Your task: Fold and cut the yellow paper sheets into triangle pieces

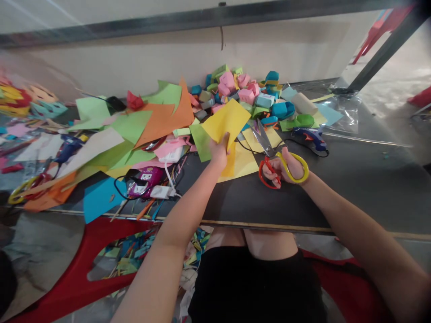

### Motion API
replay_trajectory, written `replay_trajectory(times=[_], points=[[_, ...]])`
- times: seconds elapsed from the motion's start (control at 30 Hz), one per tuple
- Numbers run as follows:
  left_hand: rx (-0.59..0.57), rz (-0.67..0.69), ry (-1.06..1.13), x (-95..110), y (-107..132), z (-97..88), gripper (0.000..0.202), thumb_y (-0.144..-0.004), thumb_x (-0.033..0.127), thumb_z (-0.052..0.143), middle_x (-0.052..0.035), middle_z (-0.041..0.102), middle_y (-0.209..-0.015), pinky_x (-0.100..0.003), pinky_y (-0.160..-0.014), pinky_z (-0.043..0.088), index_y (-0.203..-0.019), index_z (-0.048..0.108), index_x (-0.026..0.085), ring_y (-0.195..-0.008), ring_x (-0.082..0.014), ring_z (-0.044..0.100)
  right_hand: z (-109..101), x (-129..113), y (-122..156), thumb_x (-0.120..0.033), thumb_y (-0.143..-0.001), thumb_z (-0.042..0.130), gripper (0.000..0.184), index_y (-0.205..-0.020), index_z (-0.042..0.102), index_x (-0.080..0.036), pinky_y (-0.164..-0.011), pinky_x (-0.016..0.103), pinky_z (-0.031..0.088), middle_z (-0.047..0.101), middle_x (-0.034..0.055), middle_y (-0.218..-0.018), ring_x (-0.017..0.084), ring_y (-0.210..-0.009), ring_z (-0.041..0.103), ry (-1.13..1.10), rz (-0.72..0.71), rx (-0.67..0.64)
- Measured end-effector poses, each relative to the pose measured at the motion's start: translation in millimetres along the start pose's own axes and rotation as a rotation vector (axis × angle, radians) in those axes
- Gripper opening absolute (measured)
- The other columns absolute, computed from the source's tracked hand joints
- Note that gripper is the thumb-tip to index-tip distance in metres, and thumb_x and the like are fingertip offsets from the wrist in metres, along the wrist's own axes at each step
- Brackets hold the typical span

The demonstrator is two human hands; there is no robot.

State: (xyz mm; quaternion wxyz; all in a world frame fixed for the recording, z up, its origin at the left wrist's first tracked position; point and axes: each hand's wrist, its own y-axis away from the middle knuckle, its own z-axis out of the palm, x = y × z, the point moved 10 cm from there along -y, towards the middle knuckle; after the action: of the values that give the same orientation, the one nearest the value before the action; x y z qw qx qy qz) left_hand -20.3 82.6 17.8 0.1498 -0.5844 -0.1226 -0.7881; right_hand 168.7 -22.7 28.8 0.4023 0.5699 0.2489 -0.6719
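My left hand [220, 151] pinches a yellow sheet of paper [232, 117], held up over the table. My right hand [282, 169] grips a pair of scissors [264, 142] with one red and one yellow handle. Their blades stand apart and point away from me, to the right of the yellow sheet. Beneath the sheet and the blades lie pale yellow papers [245, 162] and a green paper [201, 142]. Just beyond is a heap of small folded paper pieces [247, 95] in pink, blue and green.
A blue glue gun [313, 138] with a black cord lies right of the scissors. Coloured sheets [164, 119] cover the left side, around a purple power strip [146, 181]. More scissors [25, 188] lie far left. A metal bar [188, 20] crosses above. Paper scraps [134, 251] lie below the table.
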Motion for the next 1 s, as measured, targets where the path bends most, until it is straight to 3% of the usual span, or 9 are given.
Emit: replay_trajectory(times=[0.4,0.53,0.73,1.0], points=[[-0.027,-0.015,0.060,2.8,4.7,3.9,0.058,-0.071,0.052,0.087,-0.0079,0.071,-0.102,-0.022,-0.041,0.029,-0.116,0.066,0.022,-0.065,-0.0123,0.059,0.5,1.7,-0.7,-0.101,-0.075,0.017,0.089,-0.078,0.051,-0.018,-0.036,0.024,0.043,0.043,-0.0032,-0.063,0.010,-0.042,0.049,-0.005,0.021,-0.004],[-0.009,-0.030,0.056,1.9,3.9,2.6,0.055,-0.074,0.050,0.086,-0.0087,0.071,-0.109,-0.021,-0.040,0.030,-0.115,0.065,0.021,-0.065,-0.0109,0.059,0.5,2.6,-0.5,-0.103,-0.072,0.017,0.091,-0.077,0.049,-0.018,-0.035,0.023,0.041,0.046,-0.0028,-0.064,0.010,-0.040,0.050,0.021,0.031,-0.005],[-0.007,-0.061,0.060,-4.8,3.2,3.3,0.048,-0.076,0.043,0.085,-0.0067,0.072,-0.103,-0.020,-0.040,0.029,-0.113,0.064,0.020,-0.065,-0.0107,0.061,-0.7,2.1,-1.2,-0.101,-0.073,0.008,0.093,-0.078,0.050,-0.018,-0.035,0.022,0.041,0.045,-0.0028,-0.063,0.010,-0.041,0.049,0.004,0.008,-0.019],[-0.034,-0.036,0.058,-3.0,1.9,4.8,0.057,-0.074,0.050,0.086,-0.0080,0.072,-0.106,-0.019,-0.038,0.029,-0.117,0.063,0.020,-0.064,-0.0104,0.060,-1.7,1.8,-0.6,-0.099,-0.076,0.011,0.091,-0.079,0.050,-0.018,-0.037,0.025,0.045,0.043,-0.0031,-0.062,0.011,-0.042,0.047,-0.038,-0.042,-0.030]])
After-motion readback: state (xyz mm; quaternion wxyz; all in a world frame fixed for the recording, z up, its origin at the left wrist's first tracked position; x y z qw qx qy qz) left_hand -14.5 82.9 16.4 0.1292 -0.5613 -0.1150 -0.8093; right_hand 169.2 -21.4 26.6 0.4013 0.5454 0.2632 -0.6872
